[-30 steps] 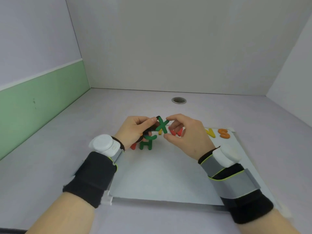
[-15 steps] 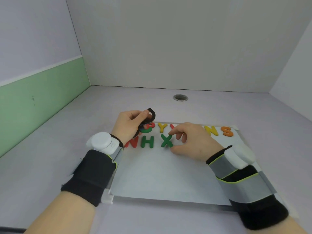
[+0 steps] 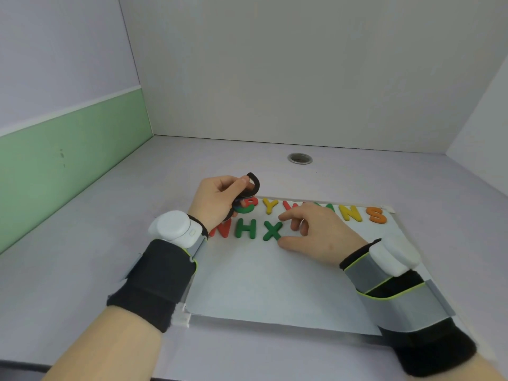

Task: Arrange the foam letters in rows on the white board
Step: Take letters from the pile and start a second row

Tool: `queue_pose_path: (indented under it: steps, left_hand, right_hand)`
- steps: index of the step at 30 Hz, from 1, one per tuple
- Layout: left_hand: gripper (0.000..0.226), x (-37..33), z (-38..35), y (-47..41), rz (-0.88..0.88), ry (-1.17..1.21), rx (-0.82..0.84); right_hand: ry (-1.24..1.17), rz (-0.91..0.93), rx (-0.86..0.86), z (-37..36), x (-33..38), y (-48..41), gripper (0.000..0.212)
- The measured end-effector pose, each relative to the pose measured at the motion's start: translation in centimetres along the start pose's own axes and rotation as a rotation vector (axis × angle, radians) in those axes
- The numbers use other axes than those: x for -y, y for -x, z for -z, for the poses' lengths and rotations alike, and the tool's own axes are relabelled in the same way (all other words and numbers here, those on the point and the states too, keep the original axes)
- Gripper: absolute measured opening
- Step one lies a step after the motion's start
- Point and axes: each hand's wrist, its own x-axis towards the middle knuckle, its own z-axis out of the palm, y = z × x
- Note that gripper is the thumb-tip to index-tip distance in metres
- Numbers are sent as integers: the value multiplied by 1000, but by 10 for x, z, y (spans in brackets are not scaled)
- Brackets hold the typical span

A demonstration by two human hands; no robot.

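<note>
A white board lies flat on the desk in front of me. Its far row shows a yellow Y, a red letter, a yellow N and an orange S; my right hand hides the letters between. The second row reads red N, green H, green X. My right hand rests on the board, thumb and forefinger pinching the X's right side. My left hand hovers over the board's far left corner, gripping a stack of foam letters with black backs and green and red edges.
The grey desk is walled in at the back and on both sides, with a green band on the left wall. A round cable hole sits in the desk beyond the board. The near half of the board is bare.
My right hand carried the green X from the stack down onto the board beside the H and still touches it. My left hand has kept the stack lifted.
</note>
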Motion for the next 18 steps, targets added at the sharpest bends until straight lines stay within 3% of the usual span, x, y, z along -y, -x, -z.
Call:
queue_pose_path:
  steps: [18]
  left_hand:
    - [19, 1, 1, 2, -5, -39, 72]
  right_hand:
    - [5, 23, -60, -6, 0, -1, 39]
